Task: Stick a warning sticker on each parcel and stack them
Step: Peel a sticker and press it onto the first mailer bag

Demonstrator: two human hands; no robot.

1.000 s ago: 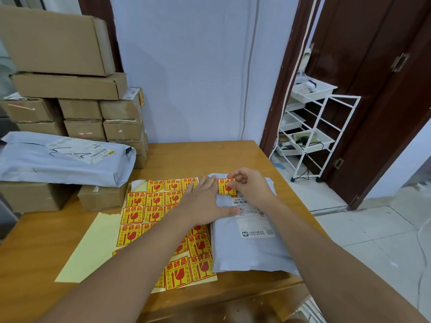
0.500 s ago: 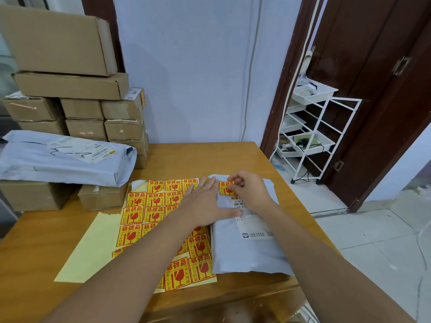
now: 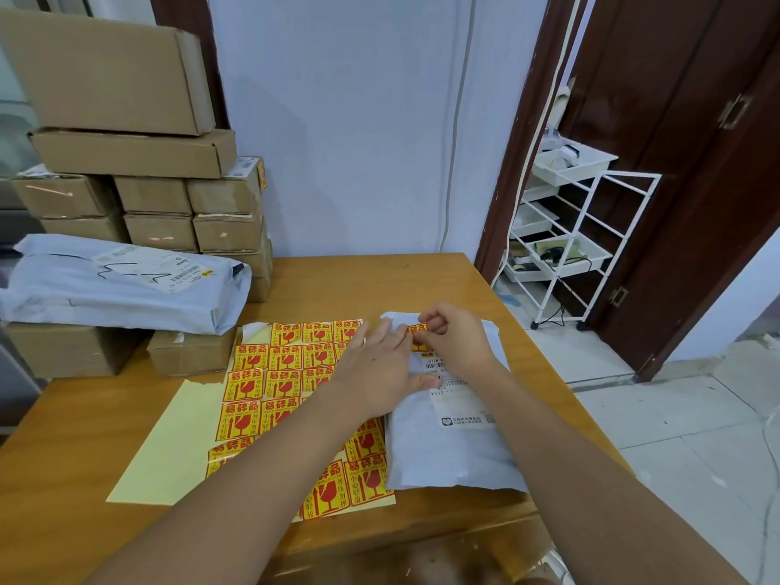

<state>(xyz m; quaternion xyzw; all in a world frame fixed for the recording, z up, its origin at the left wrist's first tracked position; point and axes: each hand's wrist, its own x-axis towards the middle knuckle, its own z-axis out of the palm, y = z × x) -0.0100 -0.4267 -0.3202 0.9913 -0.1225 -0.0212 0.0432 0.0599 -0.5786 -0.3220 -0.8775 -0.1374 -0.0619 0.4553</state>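
Observation:
A grey mailer parcel [image 3: 447, 453] with a white shipping label lies flat at the table's right side. My left hand [image 3: 380, 373] presses on its left part with straight fingers. My right hand [image 3: 458, 337] pinches a yellow and red warning sticker [image 3: 418, 333] at the parcel's top, above the label. A sheet of warning stickers [image 3: 270, 382] on yellow backing lies to the left of the parcel, partly under my left arm.
At the back left stand stacked cardboard boxes [image 3: 139, 162], with another grey mailer [image 3: 114, 285] lying on lower boxes. The wooden table [image 3: 358, 285] ends at the right, beside a white wire rack [image 3: 578, 230] and a dark door.
The right hand has shifted slightly with the sticker near the parcel's top edge. My left hand stays flat on the parcel.

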